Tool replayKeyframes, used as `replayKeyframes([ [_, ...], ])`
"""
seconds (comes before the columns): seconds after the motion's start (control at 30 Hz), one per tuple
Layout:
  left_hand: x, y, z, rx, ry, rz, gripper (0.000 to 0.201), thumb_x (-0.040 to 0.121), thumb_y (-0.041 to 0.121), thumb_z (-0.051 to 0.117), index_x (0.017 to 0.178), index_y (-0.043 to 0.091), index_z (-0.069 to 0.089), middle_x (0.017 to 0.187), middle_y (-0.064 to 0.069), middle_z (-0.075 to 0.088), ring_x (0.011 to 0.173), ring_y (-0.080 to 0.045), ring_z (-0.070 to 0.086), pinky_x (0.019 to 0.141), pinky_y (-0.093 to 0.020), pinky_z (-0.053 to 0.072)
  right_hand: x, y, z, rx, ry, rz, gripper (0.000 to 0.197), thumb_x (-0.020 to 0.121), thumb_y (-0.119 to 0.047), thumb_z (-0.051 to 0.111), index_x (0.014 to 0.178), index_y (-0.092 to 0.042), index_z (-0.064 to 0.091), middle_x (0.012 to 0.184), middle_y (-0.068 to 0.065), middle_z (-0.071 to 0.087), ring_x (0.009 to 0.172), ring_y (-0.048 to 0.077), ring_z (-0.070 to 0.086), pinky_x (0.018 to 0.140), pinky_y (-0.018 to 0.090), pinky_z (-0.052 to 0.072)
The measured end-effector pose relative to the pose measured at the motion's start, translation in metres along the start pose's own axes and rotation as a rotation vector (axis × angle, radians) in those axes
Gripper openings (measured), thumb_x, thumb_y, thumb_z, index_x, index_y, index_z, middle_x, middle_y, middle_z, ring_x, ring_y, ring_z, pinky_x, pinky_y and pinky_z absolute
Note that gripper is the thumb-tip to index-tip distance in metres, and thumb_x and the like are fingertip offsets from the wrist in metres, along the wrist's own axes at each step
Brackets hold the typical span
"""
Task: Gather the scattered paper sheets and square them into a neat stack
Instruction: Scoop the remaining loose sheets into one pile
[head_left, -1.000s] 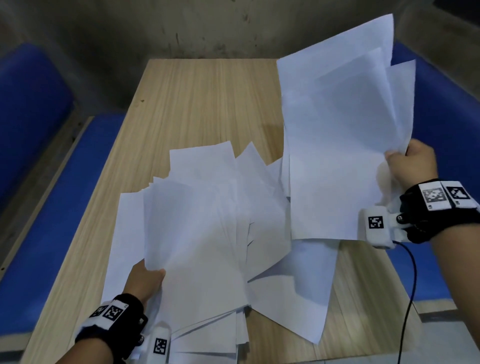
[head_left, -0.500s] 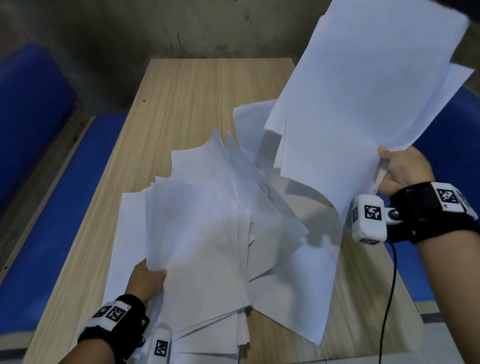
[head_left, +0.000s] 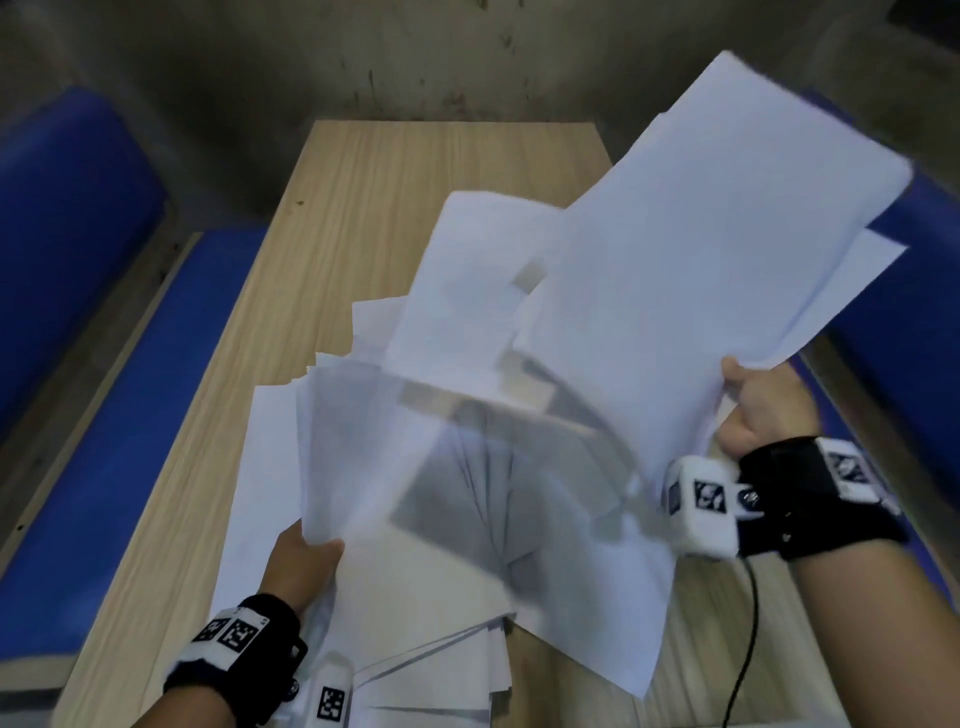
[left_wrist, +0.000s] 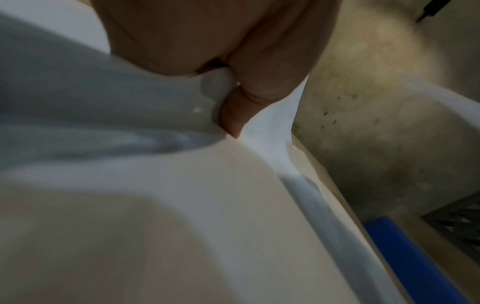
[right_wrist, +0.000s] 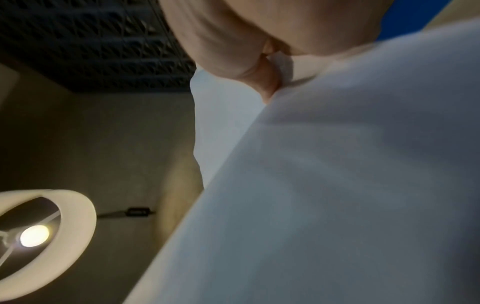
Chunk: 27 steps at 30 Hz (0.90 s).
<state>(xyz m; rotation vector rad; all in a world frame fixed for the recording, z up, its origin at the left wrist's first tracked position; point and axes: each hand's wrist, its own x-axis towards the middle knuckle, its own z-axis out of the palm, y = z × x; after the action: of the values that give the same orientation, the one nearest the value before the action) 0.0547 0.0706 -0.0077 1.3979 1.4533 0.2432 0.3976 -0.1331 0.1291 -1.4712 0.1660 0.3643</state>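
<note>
Since the earlier frames the raised bunch of sheets (head_left: 717, 249) has tipped further toward the frame's middle and hangs above the spread pile; the left hand has kept its place at lower left.

Far left: blue padded bench (head_left: 78, 218), running down the frame edge beside the wooden surface (head_left: 363, 171).

Lower left: left hand (head_left: 298, 564), thumb on top, fingers curled under, pinching the near corner of the fanned pile (head_left: 395, 467). The pile lies on the surface, edges splayed, motion-blurred in the middle. In the left wrist view the thumb (left_wrist: 249, 102) presses into the paper fold.

Centre: raised bunch overlaps the pile and hides the surface beneath; its shadow falls on the fanned sheets.

Right: right hand (head_left: 758, 410) grips the raised bunch at its lower right corner, sheets uneven, clear of the surface. A black cable (head_left: 748, 623) hangs below the wrist.

Far right: more blue bench (head_left: 914, 291), partly blocked by paper. Right wrist view shows a lit lamp (right_wrist: 36, 234) at lower left.
</note>
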Motion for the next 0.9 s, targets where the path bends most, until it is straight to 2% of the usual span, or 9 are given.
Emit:
replayKeyframes([
  [0.13, -0.011, 0.003, 0.01, -0.221, -0.065, -0.013, 0.028, 0.08, -0.004, 0.061, 0.108, -0.002, 0.065, 0.099, -0.02, 0.071, 0.089, -0.035, 0.067, 0.081, -0.04, 0.053, -0.026, 0.075, 0.006, -0.167, -0.063, 0.084, 0.033, 0.09, 0.005, 0.049, 0.123, 0.003, 0.054, 0.115, 0.02, 0.064, 0.07, 0.019, 0.06, 0.07, 0.026, 0.052],
  [0.2, -0.018, 0.007, 0.018, -0.28, -0.119, -0.022, 0.027, 0.074, 0.002, 0.066, 0.1, -0.003, 0.069, 0.094, -0.022, 0.074, 0.091, -0.04, 0.069, 0.085, -0.051, 0.055, -0.037, 0.113, 0.006, -0.236, -0.104, 0.1, 0.03, 0.089, 0.002, 0.05, 0.118, -0.004, 0.057, 0.104, 0.017, 0.066, 0.075, 0.026, 0.058, 0.069, 0.025, 0.048],
  [0.33, -0.029, 0.018, 0.032, -0.402, -0.182, -0.057, 0.018, 0.082, -0.008, 0.056, 0.094, -0.003, 0.068, 0.086, -0.024, 0.072, 0.078, -0.04, 0.07, 0.067, -0.046, 0.059, -0.048, 0.172, 0.003, -0.236, -0.084, 0.169, 0.045, 0.087, -0.006, 0.052, 0.129, -0.018, 0.054, 0.123, 0.01, 0.066, 0.109, 0.035, 0.062, 0.1, 0.047, 0.045],
  [0.4, -0.036, 0.024, 0.041, -0.496, -0.226, -0.058, 0.019, 0.086, -0.003, 0.056, 0.095, 0.006, 0.07, 0.082, -0.019, 0.074, 0.071, -0.035, 0.071, 0.058, -0.041, 0.059, -0.053, 0.182, 0.001, -0.245, -0.085, 0.177, 0.048, 0.088, -0.005, 0.05, 0.134, -0.019, 0.048, 0.128, 0.009, 0.062, 0.115, 0.038, 0.059, 0.102, 0.058, 0.043],
  [0.5, -0.034, 0.022, 0.049, -0.578, -0.193, -0.122, 0.023, 0.096, 0.028, 0.051, 0.101, 0.014, 0.069, 0.083, -0.009, 0.077, 0.075, -0.026, 0.074, 0.065, -0.039, 0.06, -0.066, 0.183, -0.004, -0.286, -0.087, 0.122, 0.051, 0.091, 0.002, 0.045, 0.137, -0.019, 0.044, 0.131, 0.01, 0.059, 0.116, 0.035, 0.057, 0.104, 0.055, 0.043],
  [0.63, -0.01, 0.008, 0.056, -0.586, -0.133, -0.223, 0.084, 0.069, 0.079, 0.054, 0.127, 0.018, 0.058, 0.125, -0.006, 0.066, 0.113, -0.028, 0.064, 0.1, -0.048, 0.048, -0.07, 0.188, -0.014, -0.342, -0.148, 0.079, 0.051, 0.092, 0.007, 0.042, 0.136, -0.02, 0.043, 0.131, 0.011, 0.058, 0.118, 0.034, 0.055, 0.106, 0.052, 0.042],
  [0.7, 0.002, 0.003, 0.058, -0.589, -0.048, -0.202, 0.075, 0.071, 0.063, 0.069, 0.126, 0.014, 0.058, 0.126, -0.006, 0.064, 0.112, -0.031, 0.063, 0.1, -0.051, 0.048, -0.071, 0.192, -0.019, -0.364, -0.176, 0.064, 0.053, 0.09, 0.007, 0.042, 0.133, -0.023, 0.045, 0.127, 0.01, 0.061, 0.113, 0.034, 0.058, 0.103, 0.05, 0.046],
  [0.83, -0.002, 0.022, 0.056, -0.481, 0.02, -0.171, 0.052, 0.081, 0.035, 0.068, 0.125, 0.008, 0.058, 0.12, -0.012, 0.066, 0.106, -0.033, 0.064, 0.095, -0.05, 0.05, -0.068, 0.192, -0.027, -0.287, -0.224, 0.083, 0.044, 0.086, 0.007, 0.051, 0.122, -0.019, 0.055, 0.104, 0.008, 0.069, 0.091, 0.03, 0.065, 0.066, 0.029, 0.056],
  [0.9, -0.007, 0.028, 0.056, -0.485, 0.016, -0.149, 0.035, 0.089, 0.026, 0.063, 0.119, 0.008, 0.057, 0.112, -0.01, 0.065, 0.1, -0.03, 0.063, 0.089, -0.042, 0.051, -0.057, 0.189, -0.024, -0.251, -0.205, 0.082, 0.038, 0.088, -0.002, 0.06, 0.124, -0.015, 0.056, 0.11, 0.009, 0.069, 0.099, 0.03, 0.066, 0.077, 0.033, 0.053],
])
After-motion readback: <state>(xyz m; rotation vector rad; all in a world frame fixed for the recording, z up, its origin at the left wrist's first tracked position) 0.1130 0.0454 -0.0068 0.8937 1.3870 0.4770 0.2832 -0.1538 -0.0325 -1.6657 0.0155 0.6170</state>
